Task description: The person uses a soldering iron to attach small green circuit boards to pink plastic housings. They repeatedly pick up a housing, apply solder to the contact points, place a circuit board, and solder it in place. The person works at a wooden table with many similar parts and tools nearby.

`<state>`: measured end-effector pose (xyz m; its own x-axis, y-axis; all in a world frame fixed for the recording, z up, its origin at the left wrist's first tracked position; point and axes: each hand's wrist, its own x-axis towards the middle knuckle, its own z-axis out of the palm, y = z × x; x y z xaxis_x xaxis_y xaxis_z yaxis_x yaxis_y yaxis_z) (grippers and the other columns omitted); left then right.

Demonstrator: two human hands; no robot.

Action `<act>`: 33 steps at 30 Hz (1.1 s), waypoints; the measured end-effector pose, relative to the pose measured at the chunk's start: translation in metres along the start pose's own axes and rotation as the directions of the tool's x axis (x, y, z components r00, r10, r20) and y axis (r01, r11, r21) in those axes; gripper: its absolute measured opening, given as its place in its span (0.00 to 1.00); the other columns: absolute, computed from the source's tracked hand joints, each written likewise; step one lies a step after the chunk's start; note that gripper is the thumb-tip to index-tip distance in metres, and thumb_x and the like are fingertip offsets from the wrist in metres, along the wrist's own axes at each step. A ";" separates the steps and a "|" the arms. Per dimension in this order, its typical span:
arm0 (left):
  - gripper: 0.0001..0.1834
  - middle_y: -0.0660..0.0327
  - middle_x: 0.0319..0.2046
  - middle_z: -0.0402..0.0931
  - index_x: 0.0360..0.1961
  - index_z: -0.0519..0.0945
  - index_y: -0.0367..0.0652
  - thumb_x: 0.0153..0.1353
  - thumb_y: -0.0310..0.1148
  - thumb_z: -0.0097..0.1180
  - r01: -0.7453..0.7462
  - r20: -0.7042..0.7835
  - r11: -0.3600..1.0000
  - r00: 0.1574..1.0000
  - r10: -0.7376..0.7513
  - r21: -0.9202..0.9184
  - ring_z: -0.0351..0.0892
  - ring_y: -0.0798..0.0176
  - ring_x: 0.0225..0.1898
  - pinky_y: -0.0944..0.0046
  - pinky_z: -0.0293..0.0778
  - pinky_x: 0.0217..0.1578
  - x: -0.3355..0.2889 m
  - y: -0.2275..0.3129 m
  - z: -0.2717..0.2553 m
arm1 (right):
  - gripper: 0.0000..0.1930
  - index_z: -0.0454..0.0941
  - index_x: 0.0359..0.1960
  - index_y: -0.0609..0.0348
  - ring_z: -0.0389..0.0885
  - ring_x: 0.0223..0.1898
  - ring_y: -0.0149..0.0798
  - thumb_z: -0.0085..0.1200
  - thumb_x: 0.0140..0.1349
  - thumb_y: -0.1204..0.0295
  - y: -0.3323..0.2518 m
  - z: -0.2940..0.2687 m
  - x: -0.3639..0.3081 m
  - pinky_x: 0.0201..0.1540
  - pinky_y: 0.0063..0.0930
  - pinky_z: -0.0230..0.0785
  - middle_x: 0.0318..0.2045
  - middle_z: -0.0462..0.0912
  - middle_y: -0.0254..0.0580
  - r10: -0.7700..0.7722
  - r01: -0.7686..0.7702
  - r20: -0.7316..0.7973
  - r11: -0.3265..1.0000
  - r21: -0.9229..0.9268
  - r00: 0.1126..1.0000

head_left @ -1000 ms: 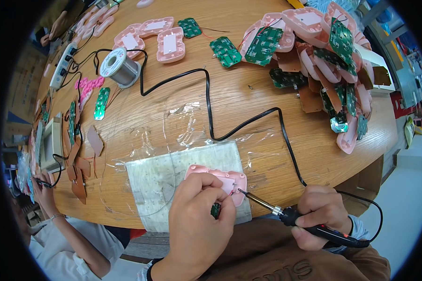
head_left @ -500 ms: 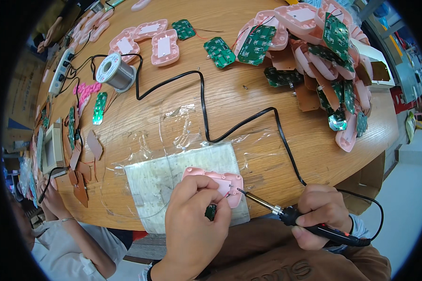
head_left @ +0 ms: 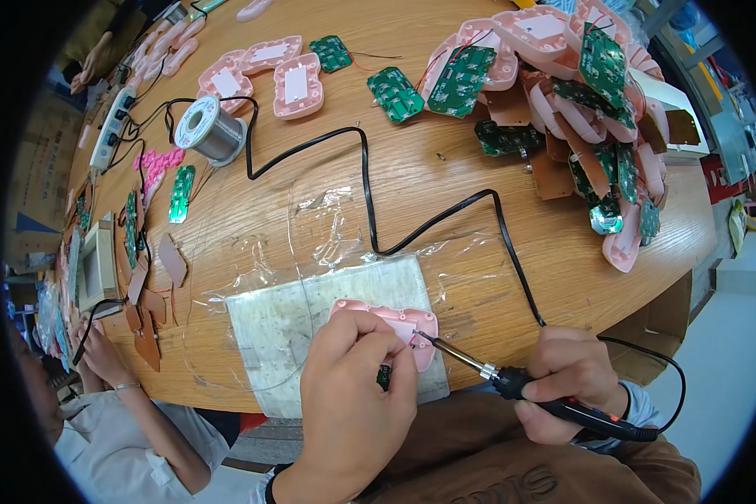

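A pink plastic shell [head_left: 424,322] with a white plate inside rests on a pale, stained work mat [head_left: 265,332]. Bent over it is my left hand [head_left: 349,382], fingers curled together in a pinch near the shell's middle. What the fingertips pinch is hidden, though a bit of green circuit board [head_left: 384,377] shows below them. My right hand [head_left: 567,382] grips a black soldering iron [head_left: 512,385] by its handle. The iron's tip is at the white plate, close to my left fingertips, beside a short red wire.
A solder spool [head_left: 218,139] stands at the back left. The iron's black cord [head_left: 367,202] snakes across the table. Pink shells and green boards are heaped [head_left: 554,126] at the far right. A co-worker [head_left: 134,420] sits at the left, near brown boards [head_left: 145,336].
The iron's tip has moved left, from the shell's right part to the white plate's edge by my left fingers. My left hand has shifted slightly right.
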<state>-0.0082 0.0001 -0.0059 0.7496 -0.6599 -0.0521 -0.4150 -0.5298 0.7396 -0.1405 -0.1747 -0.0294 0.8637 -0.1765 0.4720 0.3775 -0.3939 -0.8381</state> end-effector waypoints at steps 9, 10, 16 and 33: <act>0.05 0.56 0.30 0.72 0.24 0.77 0.35 0.44 0.18 0.61 0.008 0.012 1.000 1.000 -0.008 0.010 0.75 0.50 0.35 0.56 0.71 0.35 0.002 0.000 0.001 | 0.11 0.74 0.28 0.59 0.64 0.13 0.35 0.62 0.42 0.79 0.002 -0.001 0.004 0.15 0.27 0.53 0.15 0.68 0.36 -0.008 0.008 0.041 1.000 0.006 0.999; 0.05 0.56 0.30 0.72 0.24 0.77 0.35 0.44 0.17 0.60 0.004 0.012 1.000 1.000 -0.004 0.010 0.75 0.50 0.35 0.56 0.71 0.35 0.003 0.000 0.001 | 0.11 0.74 0.28 0.59 0.64 0.13 0.35 0.62 0.42 0.80 0.002 -0.001 0.004 0.15 0.28 0.53 0.15 0.68 0.36 -0.013 0.012 0.019 1.000 0.011 1.000; 0.04 0.56 0.29 0.72 0.23 0.77 0.34 0.45 0.17 0.60 -0.054 0.001 0.998 0.999 0.054 0.037 0.75 0.50 0.34 0.56 0.71 0.35 0.004 -0.002 0.001 | 0.11 0.74 0.28 0.59 0.64 0.13 0.35 0.62 0.42 0.80 0.002 0.000 0.003 0.15 0.28 0.53 0.15 0.68 0.36 -0.004 0.004 0.030 1.000 0.008 1.000; 0.04 0.55 0.29 0.73 0.22 0.77 0.34 0.43 0.17 0.60 -0.069 0.018 0.995 0.998 0.068 0.072 0.76 0.50 0.33 0.56 0.72 0.34 0.007 0.000 0.000 | 0.14 0.72 0.33 0.57 0.66 0.15 0.36 0.63 0.43 0.77 -0.006 -0.013 -0.004 0.16 0.29 0.53 0.17 0.70 0.36 0.044 -0.045 -0.092 0.999 -0.005 0.995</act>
<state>-0.0032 -0.0051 -0.0062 0.7102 -0.7039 -0.0134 -0.5021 -0.5198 0.6912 -0.1507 -0.1835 -0.0225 0.8454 -0.2756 0.4576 0.3365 -0.3905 -0.8569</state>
